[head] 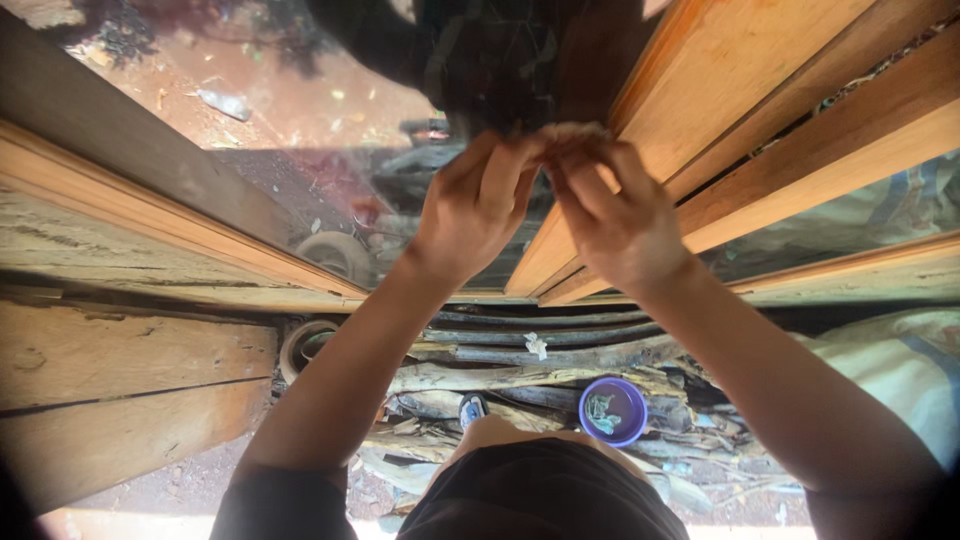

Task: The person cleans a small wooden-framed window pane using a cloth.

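Your left hand point(478, 205) and right hand point(612, 215) meet fingertip to fingertip, both pinched on a small pale wad point(572, 131) held right at the upper edge of the slanted wooden frame point(700, 90). By the look of it, you are pressing or working that wad against the wood, so the next move calls for steady fingertip pressure with the pinch kept closed. What the wad is made of is hard to make out; your fingers cover most of it. Far below the grip, near your knee, a purple bowl point(612, 411) sits among scrap timber point(520, 375), its contents unclear. The glass pane point(300, 150) left of the grip shows only blurred reflections.
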